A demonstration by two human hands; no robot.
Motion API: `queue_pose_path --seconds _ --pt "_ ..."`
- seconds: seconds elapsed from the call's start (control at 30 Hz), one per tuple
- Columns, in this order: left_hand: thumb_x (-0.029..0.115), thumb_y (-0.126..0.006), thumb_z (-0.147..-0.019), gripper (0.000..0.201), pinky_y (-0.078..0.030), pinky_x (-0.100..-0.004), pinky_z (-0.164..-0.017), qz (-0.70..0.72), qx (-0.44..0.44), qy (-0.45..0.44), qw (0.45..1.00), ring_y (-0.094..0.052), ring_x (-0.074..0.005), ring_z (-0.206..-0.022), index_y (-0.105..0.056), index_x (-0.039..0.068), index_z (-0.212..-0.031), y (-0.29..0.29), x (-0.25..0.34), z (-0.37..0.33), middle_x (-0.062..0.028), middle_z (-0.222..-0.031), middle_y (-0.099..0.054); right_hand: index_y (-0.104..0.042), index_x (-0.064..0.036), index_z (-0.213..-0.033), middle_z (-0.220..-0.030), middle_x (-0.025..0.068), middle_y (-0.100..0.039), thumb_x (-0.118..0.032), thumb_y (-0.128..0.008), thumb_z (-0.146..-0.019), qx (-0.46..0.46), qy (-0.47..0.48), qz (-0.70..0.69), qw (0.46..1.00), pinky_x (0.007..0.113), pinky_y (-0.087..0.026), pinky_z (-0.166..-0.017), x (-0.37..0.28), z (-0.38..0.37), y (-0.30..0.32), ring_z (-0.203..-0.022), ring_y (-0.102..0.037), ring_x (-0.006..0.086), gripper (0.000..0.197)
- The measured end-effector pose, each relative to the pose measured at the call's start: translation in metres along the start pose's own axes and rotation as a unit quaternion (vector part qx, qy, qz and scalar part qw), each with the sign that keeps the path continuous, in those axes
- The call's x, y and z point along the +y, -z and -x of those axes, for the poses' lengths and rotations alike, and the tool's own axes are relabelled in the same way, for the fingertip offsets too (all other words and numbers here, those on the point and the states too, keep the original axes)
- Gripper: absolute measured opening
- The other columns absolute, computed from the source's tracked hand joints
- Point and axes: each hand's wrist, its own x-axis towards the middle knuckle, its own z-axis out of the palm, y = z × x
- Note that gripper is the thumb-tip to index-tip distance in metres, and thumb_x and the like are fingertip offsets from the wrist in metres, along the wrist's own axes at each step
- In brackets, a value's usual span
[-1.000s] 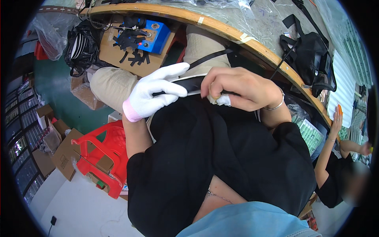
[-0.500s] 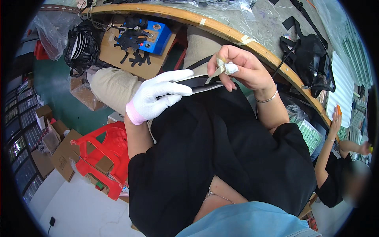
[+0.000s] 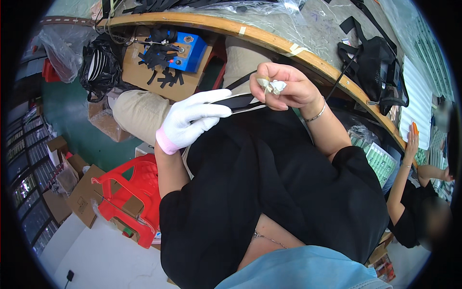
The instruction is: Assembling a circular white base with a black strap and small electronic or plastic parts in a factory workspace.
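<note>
My left hand (image 3: 190,120), in a white knit glove with a pink cuff, grips one end of a flat black strip (image 3: 238,102) with pale edges. The strip is held above my lap, its dark face partly showing between my two hands. My bare right hand (image 3: 296,86) is closed at the strip's other end. A crumpled bit of whitish tape (image 3: 275,86) is pinched in those fingers, and a yellowish piece sits beside it on the fingertips. How the right fingertips meet the strip is partly hidden.
A wood-edged table (image 3: 211,20) curves ahead, with a black mesh strap bag (image 3: 378,72) on its right. A blue machine (image 3: 191,48) sits on cardboard among black strap pieces (image 3: 159,55). A red plastic stool (image 3: 132,192) stands left. Another person's hand (image 3: 412,140) is at far right.
My right hand has shifted slightly left, and its fingers are curled tighter. The strip has turned to show more of its black face. The tape strand that hung down is less visible.
</note>
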Motion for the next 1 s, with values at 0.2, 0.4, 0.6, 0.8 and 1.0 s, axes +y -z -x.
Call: queue_pose_path --seconds 0.2,0.4,0.6,0.8,1.0 --pt "-0.006 -0.061 -0.077 0.026 -0.048 -0.0263 -0.075 0.002 -0.006 -0.009 1.0 -0.062 -0.0198 -0.092 -0.068 0.003 -0.1 -0.002 -0.003 -0.002 -0.017 -0.119 -0.059 -0.042 0.0041 -0.091 -0.085 0.0155 -0.049 -0.013 -0.051 -0.09 -0.047 -0.01 -0.018 0.999 0.015 -0.034 -0.04 0.001 0.005 0.011 -0.045 -0.04 0.0026 0.02" --pt "-0.001 -0.061 -0.078 0.02 -0.046 -0.0336 -0.087 0.027 0.051 -0.001 0.998 -0.059 -0.0288 -0.103 -0.067 0.0 -0.097 0.01 -0.017 0.002 -0.0211 -0.119 -0.058 -0.043 0.0024 -0.095 -0.073 0.0068 -0.045 -0.021 -0.05 -0.09 -0.152 0.104 -0.182 0.966 0.017 -0.032 -0.037 -0.013 0.014 0.038 -0.042 -0.033 0.0026 0.025" --pt "0.005 -0.066 -0.077 0.018 -0.043 -0.0373 -0.093 0.016 -0.054 -0.019 0.998 -0.056 -0.0322 -0.11 -0.069 0.002 -0.095 0.008 -0.005 0.009 -0.0223 -0.119 -0.056 -0.05 0.0047 -0.104 -0.099 0.0233 -0.061 -0.017 -0.046 -0.09 0.149 0.12 0.21 0.959 0.019 -0.041 -0.045 -0.065 0.049 0.026 -0.046 -0.051 0.0109 0.026" --pt "0.0 -0.063 -0.077 0.019 -0.043 -0.0374 -0.092 0.027 -0.003 -0.015 1.0 -0.057 -0.0333 -0.108 -0.065 0.001 -0.096 0.011 -0.018 -0.005 -0.0235 -0.118 -0.057 -0.055 0.0062 -0.098 -0.101 0.0228 -0.064 -0.009 -0.052 -0.088 0.257 0.117 0.222 0.933 0.014 -0.037 -0.039 -0.084 0.076 0.02 -0.041 -0.047 0.0041 0.019" --pt "0.001 -0.062 -0.077 0.018 -0.044 -0.0382 -0.092 0.036 -0.01 -0.008 0.999 -0.057 -0.0336 -0.108 -0.065 0.0 -0.095 0.009 -0.02 -0.004 -0.0236 -0.118 -0.057 -0.055 0.0071 -0.099 -0.096 0.0173 -0.066 -0.009 -0.058 -0.085 0.291 0.071 0.157 0.941 0.013 -0.038 -0.04 -0.065 0.063 0.027 -0.042 -0.049 0.0027 0.021"
